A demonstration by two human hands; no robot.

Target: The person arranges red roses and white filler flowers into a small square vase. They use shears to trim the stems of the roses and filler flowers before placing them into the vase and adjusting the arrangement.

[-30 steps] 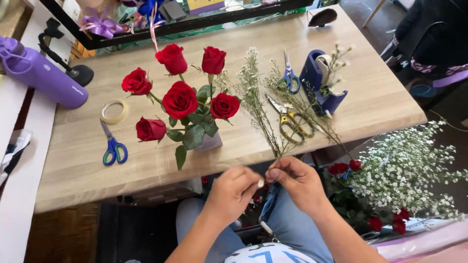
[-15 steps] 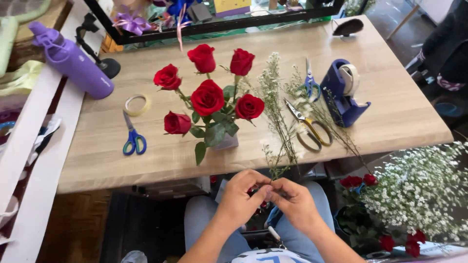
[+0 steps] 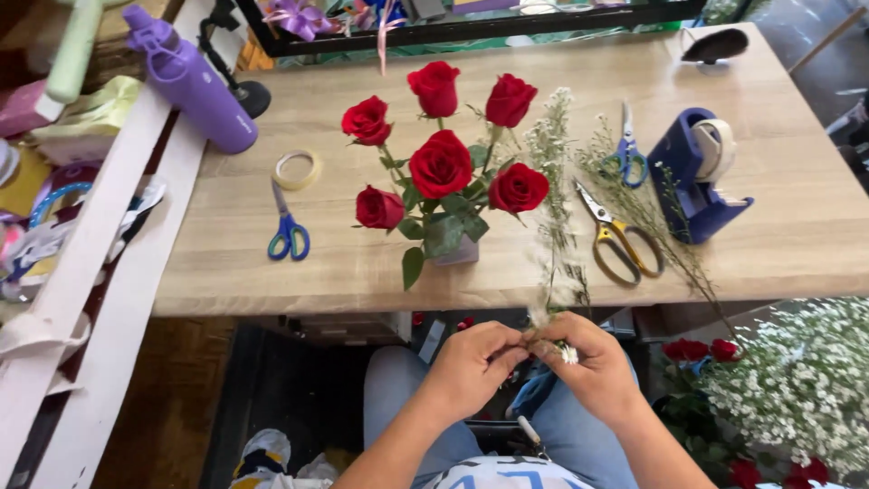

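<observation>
Baby's breath sprig (image 3: pixel 554 226) — base pinched between left hand (image 3: pixel 475 367), right hand (image 3: pixel 588 367)

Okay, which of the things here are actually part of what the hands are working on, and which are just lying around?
In use:
left hand
right hand
sprig of small white flowers, pinched by both hands
vase of red roses

Lying about:
blue scissors
yellow scissors
tape roll
blue tape dispenser
purple bottle
</observation>
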